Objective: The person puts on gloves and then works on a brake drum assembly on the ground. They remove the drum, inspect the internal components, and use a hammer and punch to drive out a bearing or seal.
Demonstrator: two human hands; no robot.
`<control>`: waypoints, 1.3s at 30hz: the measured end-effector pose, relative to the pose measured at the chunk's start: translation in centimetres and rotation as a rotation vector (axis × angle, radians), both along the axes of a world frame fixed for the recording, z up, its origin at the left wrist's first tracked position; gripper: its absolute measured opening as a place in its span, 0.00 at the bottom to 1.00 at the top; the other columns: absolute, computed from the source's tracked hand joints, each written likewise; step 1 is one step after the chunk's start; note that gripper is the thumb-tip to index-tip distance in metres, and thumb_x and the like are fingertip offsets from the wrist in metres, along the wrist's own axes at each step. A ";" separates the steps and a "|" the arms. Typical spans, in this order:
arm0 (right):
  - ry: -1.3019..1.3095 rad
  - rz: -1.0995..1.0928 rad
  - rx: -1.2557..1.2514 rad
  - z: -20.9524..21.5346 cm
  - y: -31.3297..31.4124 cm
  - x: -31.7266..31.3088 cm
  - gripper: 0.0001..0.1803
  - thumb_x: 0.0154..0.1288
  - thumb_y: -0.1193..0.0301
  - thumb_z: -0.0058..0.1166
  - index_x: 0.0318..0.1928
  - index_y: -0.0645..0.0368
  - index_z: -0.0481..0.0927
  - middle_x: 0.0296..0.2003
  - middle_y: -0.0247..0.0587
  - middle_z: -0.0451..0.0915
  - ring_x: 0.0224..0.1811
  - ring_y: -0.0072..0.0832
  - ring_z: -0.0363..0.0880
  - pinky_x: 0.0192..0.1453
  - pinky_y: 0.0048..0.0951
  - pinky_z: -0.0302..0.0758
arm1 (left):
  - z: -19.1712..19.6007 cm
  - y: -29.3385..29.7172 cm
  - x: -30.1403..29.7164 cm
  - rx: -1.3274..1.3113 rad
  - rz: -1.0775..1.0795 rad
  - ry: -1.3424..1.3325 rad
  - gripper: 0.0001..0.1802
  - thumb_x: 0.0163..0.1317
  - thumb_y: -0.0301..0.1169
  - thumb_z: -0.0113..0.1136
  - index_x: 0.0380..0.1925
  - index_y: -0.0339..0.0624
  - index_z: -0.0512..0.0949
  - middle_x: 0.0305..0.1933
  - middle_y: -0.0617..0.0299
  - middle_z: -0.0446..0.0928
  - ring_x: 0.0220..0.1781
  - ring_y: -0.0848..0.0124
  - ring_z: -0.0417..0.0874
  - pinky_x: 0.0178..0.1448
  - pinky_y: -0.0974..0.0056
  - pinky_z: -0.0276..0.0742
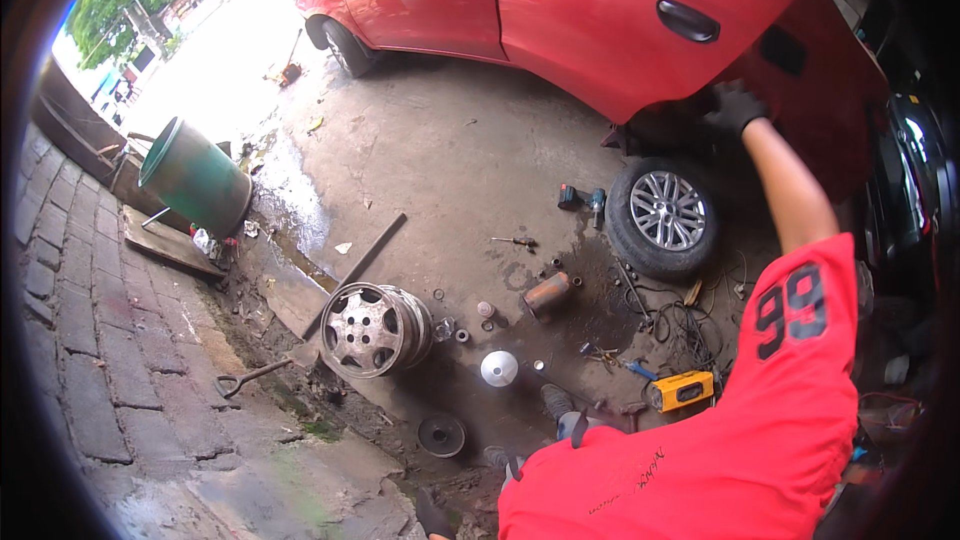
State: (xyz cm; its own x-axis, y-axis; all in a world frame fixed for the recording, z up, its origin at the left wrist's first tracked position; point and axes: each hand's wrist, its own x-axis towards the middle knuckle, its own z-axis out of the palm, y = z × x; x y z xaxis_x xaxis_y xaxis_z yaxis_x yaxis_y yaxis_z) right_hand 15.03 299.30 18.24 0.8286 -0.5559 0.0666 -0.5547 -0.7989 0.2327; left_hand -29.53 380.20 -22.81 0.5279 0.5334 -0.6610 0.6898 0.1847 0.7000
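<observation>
The gloved right hand [735, 107] is at the rear wheel arch of the red car [590, 15] — whether its fingers grip the edge, I cannot tell. The blurred left hand [433, 516] is low at the picture's edge, its grip unclear too. The car stands across the top, glossy, with black door handles. Below the arch lies a wheel [664, 212] — silver spokes, dark tyre — beside a cordless drill [597, 204].
</observation>
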 end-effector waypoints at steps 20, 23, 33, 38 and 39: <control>0.405 0.891 1.652 -20.7 48.2 -28.6 0.23 0.57 0.62 0.62 0.53 0.58 0.82 0.45 0.50 0.85 0.52 0.45 0.83 0.57 0.42 0.77 | 14.5 -17.4 14.3 -0.071 -1.245 -0.171 0.21 0.73 0.40 0.47 0.52 0.35 0.80 0.52 0.45 0.82 0.52 0.49 0.82 0.58 0.55 0.75; 0.358 0.885 1.466 -25.0 48.9 -30.9 0.26 0.54 0.65 0.65 0.55 0.59 0.81 0.46 0.50 0.85 0.50 0.43 0.84 0.56 0.41 0.78 | 15.1 -17.5 12.8 -0.172 -1.171 -0.181 0.22 0.73 0.40 0.47 0.52 0.35 0.80 0.52 0.45 0.82 0.51 0.49 0.82 0.57 0.54 0.75; 0.364 0.878 1.375 -23.1 52.4 -33.8 0.30 0.43 0.65 0.71 0.50 0.59 0.82 0.43 0.53 0.84 0.46 0.51 0.83 0.50 0.44 0.78 | 17.8 -14.7 10.5 -0.296 -0.887 -0.259 0.22 0.73 0.41 0.48 0.51 0.35 0.80 0.50 0.46 0.82 0.50 0.50 0.83 0.57 0.54 0.75; 0.050 0.889 1.334 -23.5 54.1 -34.2 0.27 0.42 0.63 0.71 0.45 0.59 0.82 0.42 0.53 0.84 0.46 0.53 0.83 0.51 0.47 0.77 | 19.1 -14.1 10.5 -0.302 -0.837 -0.306 0.22 0.73 0.42 0.48 0.50 0.34 0.80 0.50 0.46 0.82 0.50 0.50 0.83 0.57 0.54 0.75; 0.044 0.893 1.364 -23.1 54.2 -34.2 0.27 0.44 0.64 0.71 0.47 0.60 0.81 0.43 0.54 0.84 0.47 0.53 0.83 0.51 0.47 0.77 | 19.1 -13.9 10.3 -0.302 -0.826 -0.308 0.22 0.73 0.42 0.48 0.50 0.34 0.80 0.50 0.46 0.82 0.50 0.50 0.83 0.57 0.54 0.75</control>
